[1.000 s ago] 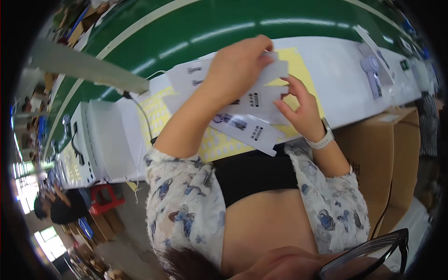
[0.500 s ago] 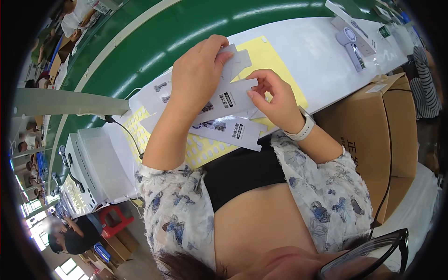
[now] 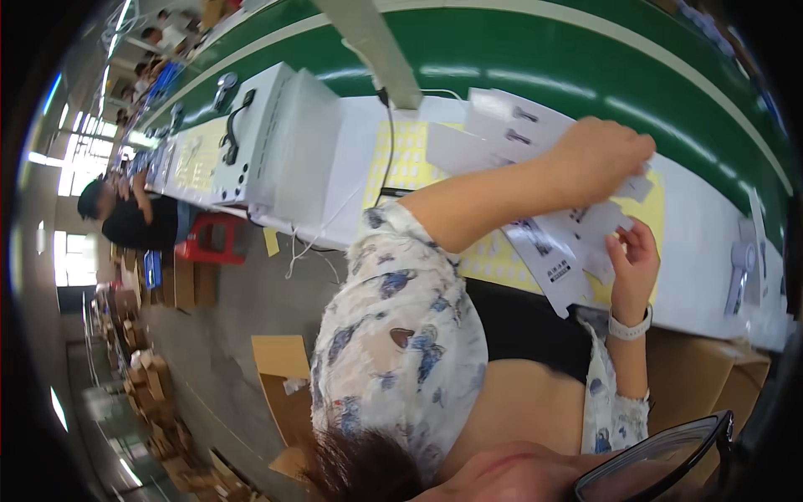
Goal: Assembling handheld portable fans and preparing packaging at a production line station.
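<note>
A flat white printed carton (image 3: 592,219) lies slantwise between my hands, its flap end sticking out at the far right. My left hand (image 3: 598,159) reaches across it with curled fingers closed at that flap end; the fingertips are partly hidden. On the carton's near right edge, the thumb and fingers of my right hand (image 3: 636,263) pinch the card; a white watch is on that wrist. Beneath, a second flat carton (image 3: 548,263) points toward my body. More printed flat cartons (image 3: 493,105) are spread behind my left forearm. Yellow sheets with white oval stickers (image 3: 383,163) lie under everything.
A handheld fan (image 3: 740,266) stands on the white table at the right. A brown cardboard box (image 3: 711,368) sits below the table edge. Left are a grey machine (image 3: 259,134), a pale post (image 3: 372,50), cables, a red stool (image 3: 213,238) and a seated person (image 3: 134,213).
The whole view has swung left, so the table and my hands appear farther right. Both hands stay at the same carton, with little change in their hold.
</note>
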`<state>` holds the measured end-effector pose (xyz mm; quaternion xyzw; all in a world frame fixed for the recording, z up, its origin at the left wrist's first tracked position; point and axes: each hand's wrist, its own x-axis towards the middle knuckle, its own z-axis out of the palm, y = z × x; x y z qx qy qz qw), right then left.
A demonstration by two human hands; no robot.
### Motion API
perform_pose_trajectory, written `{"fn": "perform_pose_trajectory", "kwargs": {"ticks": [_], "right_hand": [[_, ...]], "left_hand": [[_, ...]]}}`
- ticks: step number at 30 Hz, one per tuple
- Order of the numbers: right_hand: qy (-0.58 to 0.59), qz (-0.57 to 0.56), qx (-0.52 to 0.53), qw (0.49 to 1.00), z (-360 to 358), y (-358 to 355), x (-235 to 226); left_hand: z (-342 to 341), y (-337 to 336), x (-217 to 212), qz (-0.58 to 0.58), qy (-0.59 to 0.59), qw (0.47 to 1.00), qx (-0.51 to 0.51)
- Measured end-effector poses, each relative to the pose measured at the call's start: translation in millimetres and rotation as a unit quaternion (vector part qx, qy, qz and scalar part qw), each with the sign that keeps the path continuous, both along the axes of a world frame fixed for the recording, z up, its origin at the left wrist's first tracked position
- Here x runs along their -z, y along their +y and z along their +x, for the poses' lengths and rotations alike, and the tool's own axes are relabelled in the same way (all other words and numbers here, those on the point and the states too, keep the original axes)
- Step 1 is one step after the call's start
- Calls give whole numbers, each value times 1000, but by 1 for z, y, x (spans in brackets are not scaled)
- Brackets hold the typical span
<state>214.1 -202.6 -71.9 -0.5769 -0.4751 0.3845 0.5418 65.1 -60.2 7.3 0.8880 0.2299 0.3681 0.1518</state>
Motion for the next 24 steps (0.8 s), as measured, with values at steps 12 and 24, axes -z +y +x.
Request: {"fn": "perform_pose_trajectory", "kwargs": {"ticks": [12, 24], "right_hand": [[32, 47, 129, 990, 29, 12, -15], [27, 114, 88, 989, 24, 11, -23]], "left_hand": [[-20, -17, -15, 99, 214, 971, -33], [-18, -25, -21, 40, 211, 977, 9]]}}
